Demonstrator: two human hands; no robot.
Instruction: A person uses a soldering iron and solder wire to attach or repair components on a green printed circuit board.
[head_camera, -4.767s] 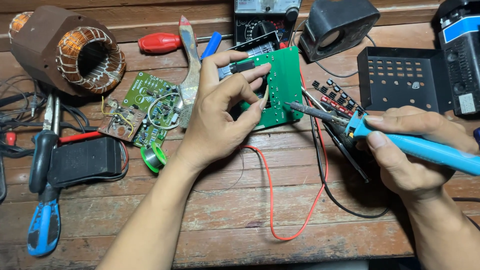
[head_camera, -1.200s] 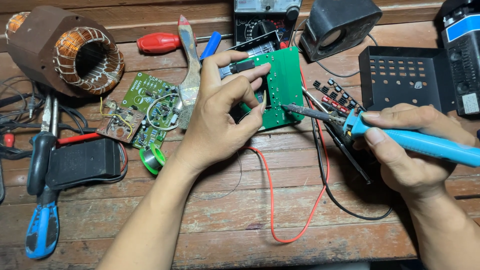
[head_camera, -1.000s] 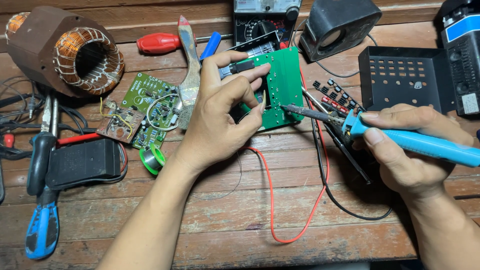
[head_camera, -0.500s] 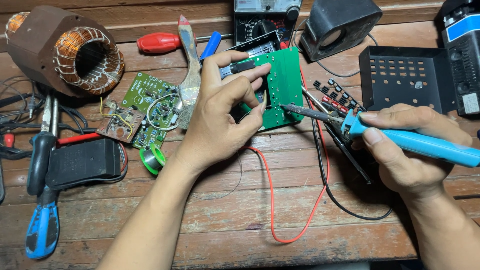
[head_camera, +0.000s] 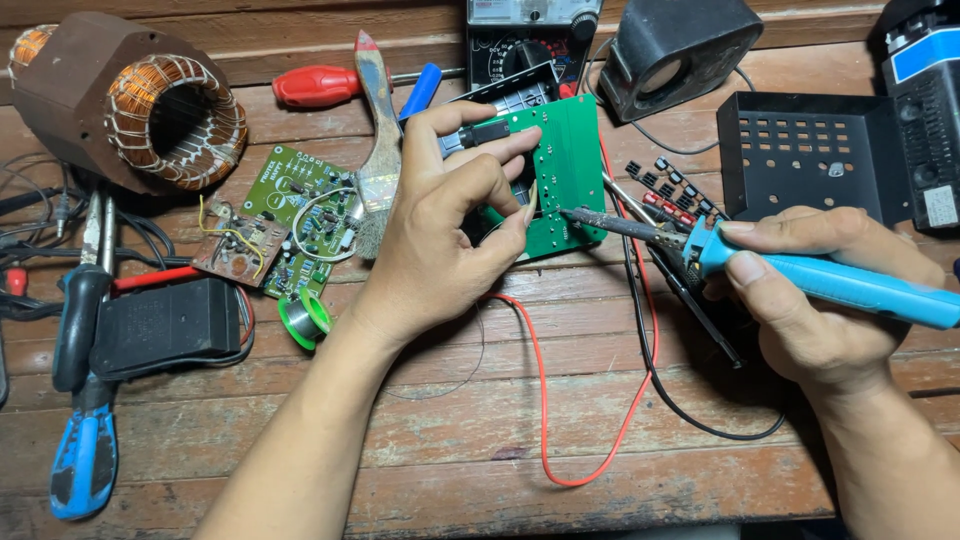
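— So, where is the green circuit board (head_camera: 562, 175)?

— Near the middle of the wooden table (head_camera: 450, 450), tilted up on edge, its solder side facing the camera. The left hand (head_camera: 450, 235) is clamped on it, thumb and fingers pinching its left edge.

— And the right hand (head_camera: 815, 300)?

— Closed around the blue handle of a soldering iron (head_camera: 780, 270). The metal tip points left and meets the board's lower face, just beside the left thumb.

— What lies around them?

— A red wire (head_camera: 540, 400) loops down from under the board, and a black wire (head_camera: 660, 370) runs beside it. To the left sit a second green board (head_camera: 305, 215), a small solder spool (head_camera: 303, 320) and a copper-wound coil (head_camera: 175, 120). A red-handled screwdriver (head_camera: 320, 85) and a paintbrush (head_camera: 375, 130) lie behind; a black perforated cover (head_camera: 810, 150) stands right.
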